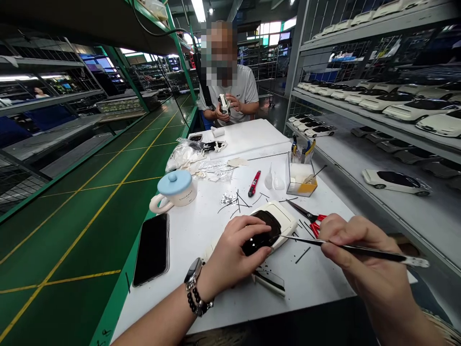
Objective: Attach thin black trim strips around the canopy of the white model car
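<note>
White model car lying on the bench, left hand clamped over its black window part, right hand pinching a thin tool, tip at the car's side, red cutters just beside, black phone near the bench edge.

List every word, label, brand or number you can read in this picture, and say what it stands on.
On the mug: one short printed line on its side, too small to read.
On the shelf tags at the right: blurred, unreadable.
On the car, tool and phone: no text shows.
So nothing can be quoted.
</note>
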`<state>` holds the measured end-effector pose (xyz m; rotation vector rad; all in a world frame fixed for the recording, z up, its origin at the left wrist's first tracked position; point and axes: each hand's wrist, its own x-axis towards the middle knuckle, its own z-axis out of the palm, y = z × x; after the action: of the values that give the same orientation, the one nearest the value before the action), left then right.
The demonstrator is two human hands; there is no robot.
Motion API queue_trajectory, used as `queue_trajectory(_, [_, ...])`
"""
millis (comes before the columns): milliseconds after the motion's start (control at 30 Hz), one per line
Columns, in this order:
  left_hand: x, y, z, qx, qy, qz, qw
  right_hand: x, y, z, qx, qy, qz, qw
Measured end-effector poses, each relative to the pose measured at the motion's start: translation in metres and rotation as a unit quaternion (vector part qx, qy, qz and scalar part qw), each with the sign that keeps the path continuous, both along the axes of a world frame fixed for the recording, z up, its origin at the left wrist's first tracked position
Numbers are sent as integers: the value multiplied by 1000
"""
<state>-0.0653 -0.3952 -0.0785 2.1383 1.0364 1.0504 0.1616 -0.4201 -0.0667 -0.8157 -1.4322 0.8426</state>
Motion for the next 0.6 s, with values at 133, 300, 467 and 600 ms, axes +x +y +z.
queue_trajectory(133, [-6,3,-1,6,26,-66,997,-5,-3,2,8,-24,11,1000])
queue_trajectory(300, [-9,0,-2,17,18,-102,994,-5,-14,3,-1,-39,63,997])
queue_trajectory(467, [-12,-7,-8,-36,-7,-134,990,43,-10,3,-141,-118,-38,982])
queue_trajectory(600, [-15,-8,-12,-58,-31,-141,988,78,24,-19,-239,-418,-107,870])
